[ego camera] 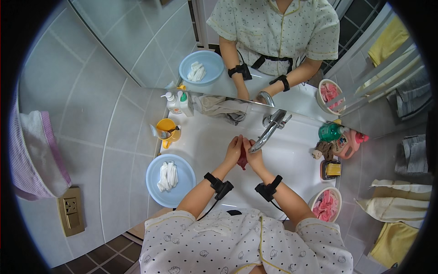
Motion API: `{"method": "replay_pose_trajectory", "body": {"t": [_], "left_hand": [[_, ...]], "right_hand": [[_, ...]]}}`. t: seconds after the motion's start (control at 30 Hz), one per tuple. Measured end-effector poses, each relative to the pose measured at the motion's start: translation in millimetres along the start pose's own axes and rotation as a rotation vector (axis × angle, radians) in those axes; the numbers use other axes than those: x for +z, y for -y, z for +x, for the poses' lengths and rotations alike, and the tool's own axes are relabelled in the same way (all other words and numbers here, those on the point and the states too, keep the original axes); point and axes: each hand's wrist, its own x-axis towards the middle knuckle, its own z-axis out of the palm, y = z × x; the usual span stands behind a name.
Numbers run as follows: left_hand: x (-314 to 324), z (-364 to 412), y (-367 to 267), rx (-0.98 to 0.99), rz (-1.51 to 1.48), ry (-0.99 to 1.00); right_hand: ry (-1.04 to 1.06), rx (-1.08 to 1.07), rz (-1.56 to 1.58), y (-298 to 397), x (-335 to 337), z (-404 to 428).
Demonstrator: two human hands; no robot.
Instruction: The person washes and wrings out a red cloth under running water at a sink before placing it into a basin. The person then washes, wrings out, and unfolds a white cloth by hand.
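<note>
Both my hands are together over the white sink basin [284, 150], just under the chrome faucet [268, 135]. Between my left hand [234, 150] and my right hand [253, 156] I grip a dark red cloth [242, 159], its lower end hanging below my palms. The faucet's spout partly covers my right fingers. Whether water is running cannot be told. To the left, a light blue basin [188, 191] holds a folded white cloth [167, 176]. To the right, a white bowl [338, 205] is filled with pink cloth [325, 205].
Pump bottles [174, 102] and grey cloth [222, 108] line the back ledge. A yellow cup [167, 137] stands at left. At right are a green bottle [329, 132], a pink jug [350, 145] and yellow soap in a dish [333, 169]. A mirror [164, 37] rises behind the sink.
</note>
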Motion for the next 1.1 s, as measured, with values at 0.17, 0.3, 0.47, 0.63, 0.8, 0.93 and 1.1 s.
{"method": "replay_pose_trajectory", "body": {"t": [0.17, 0.3, 0.47, 0.63, 0.8, 0.93, 1.1], "left_hand": [[-1.6, -24.8, 3.4, 0.053, -0.096, 0.100], [0.0, -33.8, -1.8, 0.019, 0.144, 0.503], [-8.3, -33.9, -6.1, 0.102, 0.372, 0.404], [1.2, -32.8, -42.5, -0.108, 0.616, 0.324], [-12.7, -26.8, -39.1, -0.109, 0.496, 0.175], [-33.7, -14.3, -46.4, -0.361, 0.769, 0.466], [-33.9, -11.8, -53.8, -0.390, 0.363, 0.421]], "right_hand": [[0.193, 0.358, 0.590, 25.6, -19.6, 3.8], [0.093, 0.449, 0.943, 4.9, -30.7, 15.2], [-0.029, 0.351, 0.830, -18.5, -59.5, 25.1], [-0.194, 0.447, 0.714, -41.8, -73.9, 16.5], [-0.194, 0.590, 0.713, -59.7, -74.1, 6.8], [-0.257, 0.562, 0.771, -70.9, -73.0, 2.2], [-0.172, 0.707, 0.943, -88.4, -67.5, -8.2]]}}
